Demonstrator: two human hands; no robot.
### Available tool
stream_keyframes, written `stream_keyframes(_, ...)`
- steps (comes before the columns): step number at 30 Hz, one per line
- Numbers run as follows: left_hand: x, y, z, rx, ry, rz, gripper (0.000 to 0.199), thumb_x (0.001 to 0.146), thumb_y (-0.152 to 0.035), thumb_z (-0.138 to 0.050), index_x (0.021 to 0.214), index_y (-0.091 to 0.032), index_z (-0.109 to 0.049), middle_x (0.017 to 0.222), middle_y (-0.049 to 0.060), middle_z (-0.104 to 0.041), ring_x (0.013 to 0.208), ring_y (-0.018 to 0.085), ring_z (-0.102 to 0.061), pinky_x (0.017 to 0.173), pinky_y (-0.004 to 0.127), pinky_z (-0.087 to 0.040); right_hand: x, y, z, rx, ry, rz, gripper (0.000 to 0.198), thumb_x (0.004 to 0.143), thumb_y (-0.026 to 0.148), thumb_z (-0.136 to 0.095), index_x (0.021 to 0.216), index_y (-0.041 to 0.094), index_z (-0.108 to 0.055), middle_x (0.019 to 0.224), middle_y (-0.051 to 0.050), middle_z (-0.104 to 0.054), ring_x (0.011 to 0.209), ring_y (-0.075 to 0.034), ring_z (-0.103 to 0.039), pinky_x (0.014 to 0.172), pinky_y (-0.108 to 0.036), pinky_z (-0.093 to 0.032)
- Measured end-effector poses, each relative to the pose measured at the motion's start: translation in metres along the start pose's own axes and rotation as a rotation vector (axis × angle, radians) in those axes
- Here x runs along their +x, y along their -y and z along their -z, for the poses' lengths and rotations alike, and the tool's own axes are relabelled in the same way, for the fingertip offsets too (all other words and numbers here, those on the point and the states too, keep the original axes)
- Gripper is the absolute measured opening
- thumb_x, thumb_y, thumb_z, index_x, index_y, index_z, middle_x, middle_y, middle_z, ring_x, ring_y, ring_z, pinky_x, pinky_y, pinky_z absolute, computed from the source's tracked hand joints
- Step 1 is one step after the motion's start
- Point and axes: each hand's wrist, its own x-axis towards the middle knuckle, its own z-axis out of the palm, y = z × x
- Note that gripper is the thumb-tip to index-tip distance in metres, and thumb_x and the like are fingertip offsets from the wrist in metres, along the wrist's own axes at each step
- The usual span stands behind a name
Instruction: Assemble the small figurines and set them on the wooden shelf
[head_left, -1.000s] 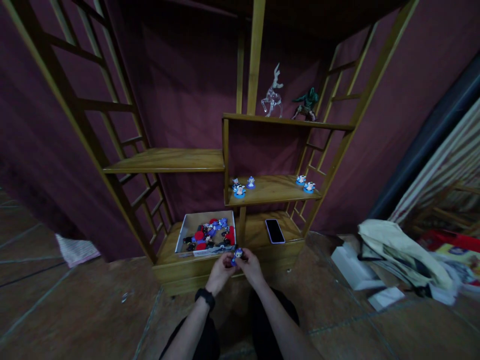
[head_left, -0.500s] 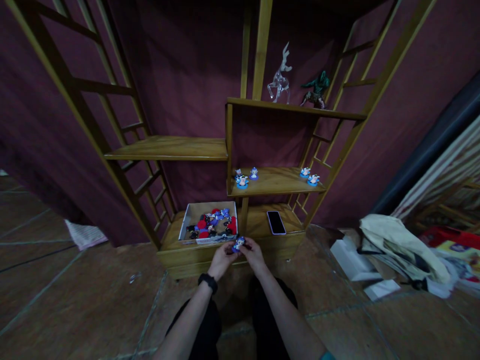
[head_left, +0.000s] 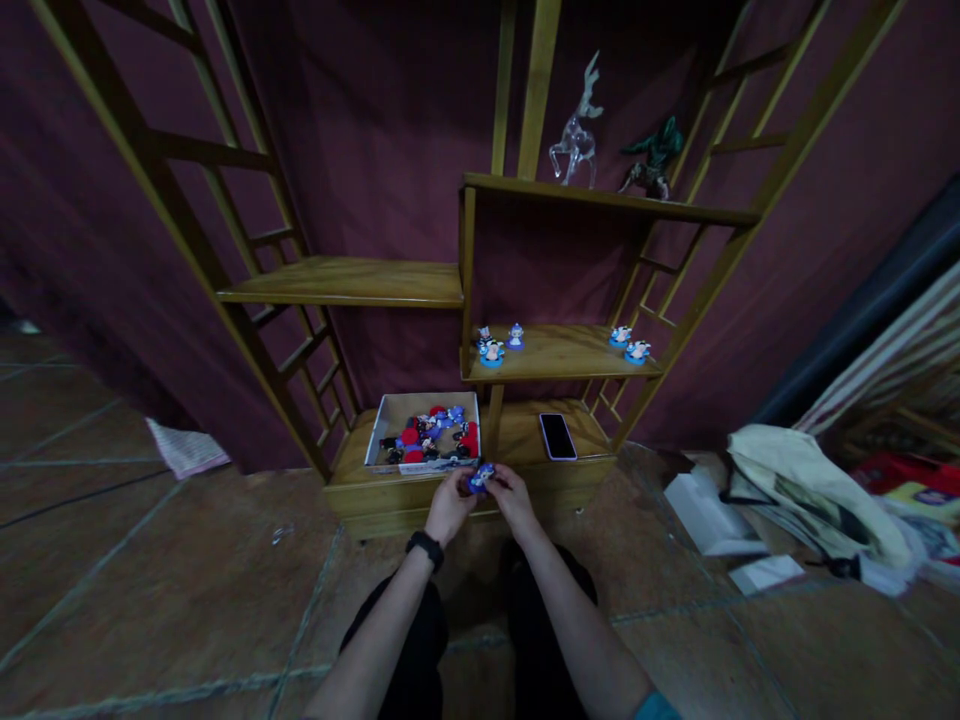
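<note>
Purple and white, the small figurine (head_left: 481,478) sat between the fingertips of the two hands, just to the right of the left hand (head_left: 450,506) and just to the left of the right hand (head_left: 516,502). The left hand pinched it from the left side, fingers curled toward it; the right hand pinched it from the right, thumb and fingers drawn in around it, though the exact finger contacts were too small to make out. Both forearms came up from the near edge and slanted inward, so the hands met near the middle, in front of the low wooden cabinet (head_left: 390,510). A black watch (head_left: 426,548) circled the left wrist. Just beyond the left hand, on the cabinet top, stood an open cardboard box (head_left: 390,408) with red, black and purple figures (head_left: 429,432) lying jumbled in it. Farther right on the same surface lay a phone (head_left: 557,437), its dark screen facing up. On the shelf (head_left: 566,352) above it, three figurines (head_left: 492,354) stood grouped at the left end and two blue-based figurines (head_left: 637,352) at the right end.
</note>
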Motion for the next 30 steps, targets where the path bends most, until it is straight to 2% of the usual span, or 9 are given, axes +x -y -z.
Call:
stream_keyframes(6, -0.002, -0.004, 0.002, 0.094, -0.066, -0.092, 0.035, 0.057, -0.009, -0.065, 0.09, -0.019, -0.061, 0.088, 0.004, -0.062, 0.08, 0.017, -0.057, 0.079, 0.032, -0.043, -0.001, 0.003, 0.0, 0.033, 0.037, -0.018, 0.029, 0.063, 0.029, -0.065, 0.09, 0.019, -0.066, 0.083, -0.002, -0.069, 0.081, -0.02, -0.062, 0.08, -0.034, -0.048)
stream_keyframes(12, -0.006, -0.014, 0.003, 0.251, -0.067, -0.215, 0.037, 0.061, -0.003, -0.057, 0.093, -0.021, -0.06, 0.094, 0.005, -0.059, 0.093, 0.021, -0.054, 0.086, 0.035, -0.04, -0.003, 0.002, 0.0, 0.03, 0.024, -0.008, 0.033, 0.062, 0.032, -0.067, 0.094, 0.02, -0.066, 0.089, -0.002, -0.069, 0.086, -0.02, -0.062, 0.082, -0.034, -0.048)
stream_keyframes(21, -0.011, -0.017, 0.0, 0.328, -0.061, -0.175, 0.042, 0.063, -0.002, -0.053, 0.099, -0.023, -0.058, 0.102, 0.005, -0.057, 0.096, 0.022, -0.055, 0.084, 0.033, -0.041, -0.005, 0.008, 0.001, -0.005, -0.011, 0.005, 0.036, 0.063, 0.035, -0.067, 0.096, 0.019, -0.066, 0.089, -0.003, -0.069, 0.085, -0.02, -0.062, 0.082, -0.035, -0.048)
stream_keyframes(26, -0.005, -0.005, 0.0, 0.235, -0.05, -0.19, 0.04, 0.061, -0.001, -0.053, 0.095, -0.022, -0.06, 0.097, 0.005, -0.061, 0.091, 0.02, -0.057, 0.085, 0.034, -0.042, -0.003, 0.003, 0.002, -0.011, -0.017, -0.012, 0.037, 0.061, 0.033, -0.066, 0.096, 0.019, -0.066, 0.09, -0.003, -0.069, 0.084, -0.02, -0.062, 0.079, -0.033, -0.049)
stream_keyframes(30, 0.002, 0.006, -0.004, 0.009, -0.054, -0.046, 0.038, 0.058, -0.006, -0.062, 0.094, -0.019, -0.061, 0.086, 0.003, -0.065, 0.078, 0.017, -0.06, 0.078, 0.033, -0.047, -0.001, 0.001, 0.003, 0.012, -0.036, -0.051, 0.037, 0.063, 0.034, -0.064, 0.097, 0.02, -0.067, 0.087, -0.002, -0.07, 0.078, -0.02, -0.063, 0.067, -0.031, -0.051)
